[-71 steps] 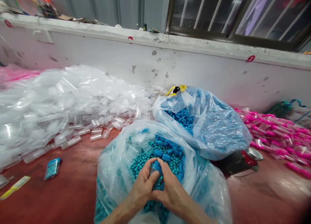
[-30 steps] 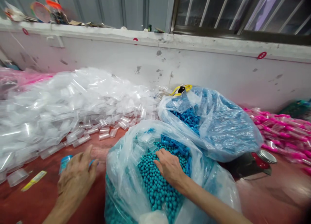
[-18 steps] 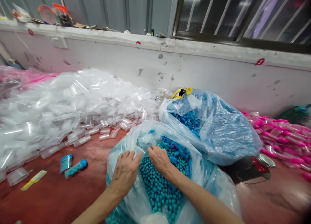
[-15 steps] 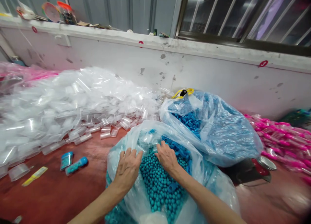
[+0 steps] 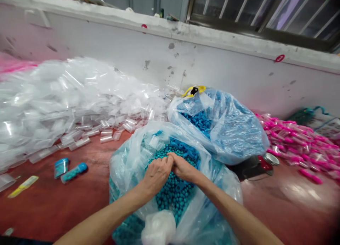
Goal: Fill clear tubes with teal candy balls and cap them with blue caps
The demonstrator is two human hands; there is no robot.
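My left hand (image 5: 158, 172) and my right hand (image 5: 183, 168) meet at the fingertips above an open plastic bag (image 5: 127, 156). Both have their fingers closed in a pinch; whatever is between them is hidden. Beneath them lie many round teal beads (image 5: 172, 199). Blue plastic caps (image 5: 187, 154) rest among the beads at the bag's far right side. Several clear plastic sleeves (image 5: 154, 142) lie at its far left side, beyond my left hand.
A heap of clear sleeves (image 5: 79, 92) covers the back left. Two bead-filled tubes (image 5: 74, 172) and a yellow-and-clear strip (image 5: 23, 187) lie on the red table (image 5: 79, 209). Behind stands a second bag (image 5: 233, 128) of blue parts; pink pieces (image 5: 300, 142) and a dark lidded object (image 5: 252, 166) are rightward.
My hands were apart, fingers spread over the beads and sleeves. They have come together, fingertips closed and touching. The view has shifted slightly rightward and down.
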